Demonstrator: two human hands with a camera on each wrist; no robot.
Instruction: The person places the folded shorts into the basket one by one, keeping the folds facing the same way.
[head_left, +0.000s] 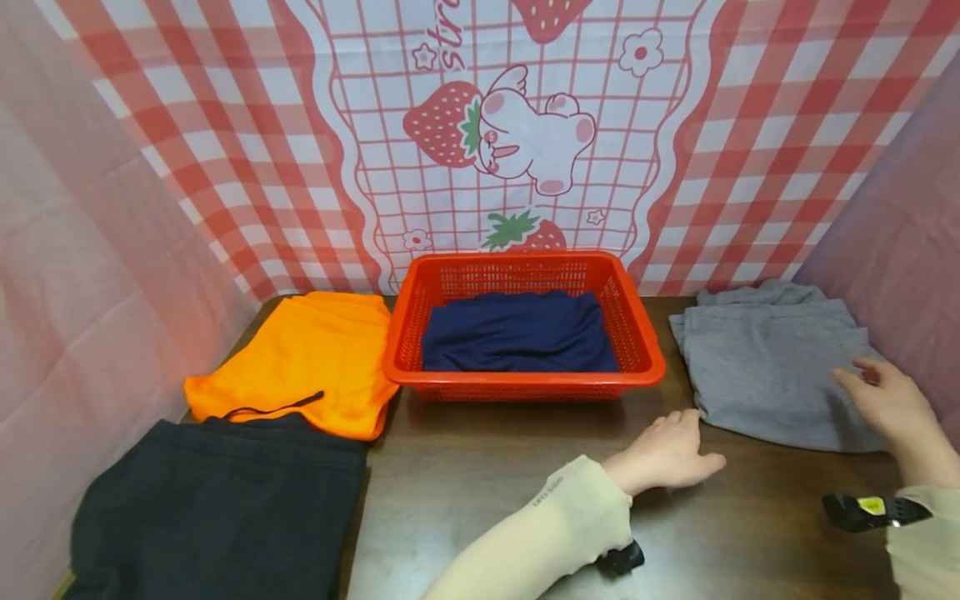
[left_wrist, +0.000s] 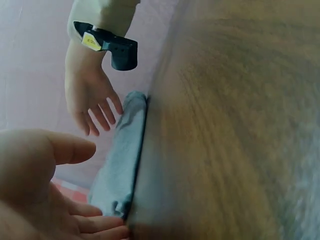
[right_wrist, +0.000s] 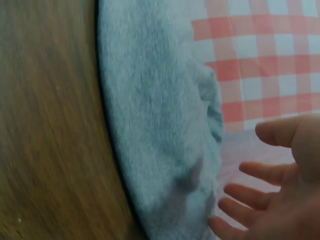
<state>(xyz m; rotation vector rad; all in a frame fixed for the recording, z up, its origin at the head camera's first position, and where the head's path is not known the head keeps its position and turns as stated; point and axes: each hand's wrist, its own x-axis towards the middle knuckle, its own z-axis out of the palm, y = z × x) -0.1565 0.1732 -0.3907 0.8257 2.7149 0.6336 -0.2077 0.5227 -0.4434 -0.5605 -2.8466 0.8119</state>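
Note:
A folded grey garment [head_left: 780, 367] lies at the right of the table, its far edge bunched. My left hand [head_left: 667, 450] is at its near left corner, fingers extended and thumb apart; whether the fingertips touch the cloth I cannot tell. Over the garment's right side hovers my right hand [head_left: 892, 404], and in the right wrist view its fingers [right_wrist: 252, 197] are spread and hold nothing. That view also shows the grey cloth [right_wrist: 150, 110] lying low and flat on the wood. Both hands appear in the left wrist view, with the right hand [left_wrist: 90, 95] farther off.
A red plastic basket [head_left: 525, 379] stands at the back middle with a folded navy garment [head_left: 517, 333] inside. Left of it lies an orange garment [head_left: 315, 354] with a dark drawstring; a black folded garment [head_left: 225, 508] overlaps its front. A checked cloth [head_left: 525, 150] hangs behind the table.

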